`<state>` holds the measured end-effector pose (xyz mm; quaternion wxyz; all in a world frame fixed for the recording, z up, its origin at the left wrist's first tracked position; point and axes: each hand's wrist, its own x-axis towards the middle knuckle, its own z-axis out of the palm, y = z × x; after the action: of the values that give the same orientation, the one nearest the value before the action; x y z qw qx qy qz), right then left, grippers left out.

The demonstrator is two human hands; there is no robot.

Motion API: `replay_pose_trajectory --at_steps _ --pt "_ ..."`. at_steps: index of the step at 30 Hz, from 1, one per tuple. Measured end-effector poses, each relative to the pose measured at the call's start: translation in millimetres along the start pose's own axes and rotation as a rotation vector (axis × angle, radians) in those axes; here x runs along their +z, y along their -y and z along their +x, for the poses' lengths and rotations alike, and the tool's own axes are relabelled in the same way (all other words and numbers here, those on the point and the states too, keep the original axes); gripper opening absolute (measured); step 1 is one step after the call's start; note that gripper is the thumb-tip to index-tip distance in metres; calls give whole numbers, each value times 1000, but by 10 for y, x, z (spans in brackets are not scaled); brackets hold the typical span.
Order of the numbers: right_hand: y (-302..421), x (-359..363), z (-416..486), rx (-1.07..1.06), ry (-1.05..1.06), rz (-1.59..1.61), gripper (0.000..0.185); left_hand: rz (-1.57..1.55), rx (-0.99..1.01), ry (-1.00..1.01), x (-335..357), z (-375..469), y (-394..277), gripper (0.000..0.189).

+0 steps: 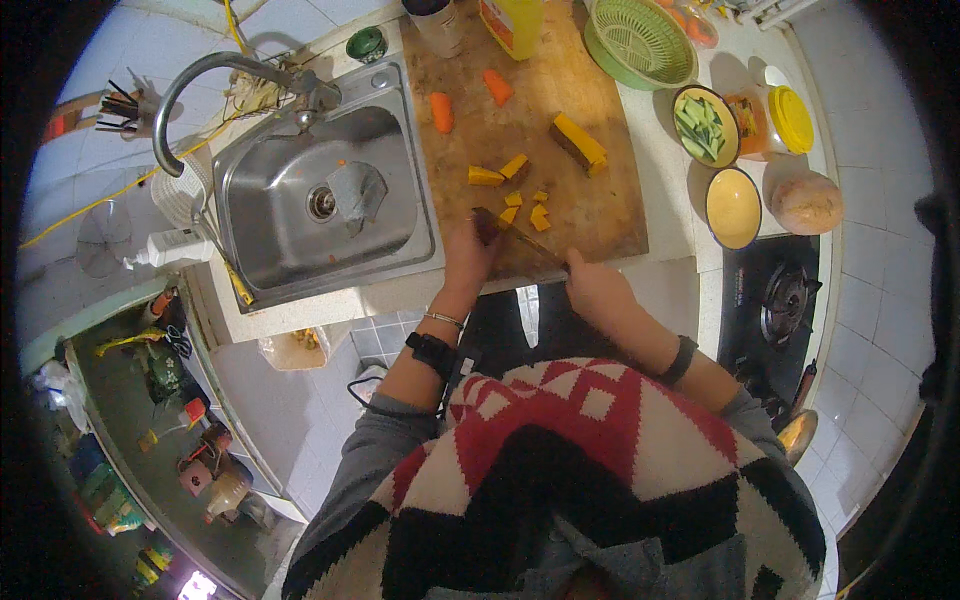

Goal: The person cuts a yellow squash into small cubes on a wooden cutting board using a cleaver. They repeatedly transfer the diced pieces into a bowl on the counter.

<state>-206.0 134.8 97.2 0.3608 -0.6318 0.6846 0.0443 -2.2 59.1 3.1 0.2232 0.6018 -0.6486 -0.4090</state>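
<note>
My right hand [600,289] grips the handle of a kitchen knife [536,248] near the front edge of a wooden cutting board [600,217]. Its blade slants up and left towards my left hand [469,255], which holds a dark-rinded piece of pumpkin [486,225] against the board. Just beyond the blade lie several small orange-yellow pumpkin chunks [539,217]. Larger pumpkin pieces [486,176] rest behind them, and a long pumpkin wedge [579,144] with dark rind is farther right. Two carrot pieces [442,112] lie at the back left of the board.
Left of the board is a steel sink [255,187] with a grey cloth-like item [360,196] inside. To the right stand a bowl of cut green vegetable [700,127], a yellow bowl [733,208], a green basket [637,45] and a gas stove [787,304]. A yellow bottle [517,30] stands behind.
</note>
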Motion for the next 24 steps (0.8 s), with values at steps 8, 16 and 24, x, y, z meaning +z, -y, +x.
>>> replay_pose_trajectory --at_steps 8,16,24 --pt "-34 272 448 -16 -41 131 30 52 7 -7 30 25 -31 23" --pt "-582 116 239 -10 -153 382 40 7 63 170 164 138 -236 32" --pt "-631 -1 -47 -93 -189 416 26 304 188 -42 -290 561 -298 37"
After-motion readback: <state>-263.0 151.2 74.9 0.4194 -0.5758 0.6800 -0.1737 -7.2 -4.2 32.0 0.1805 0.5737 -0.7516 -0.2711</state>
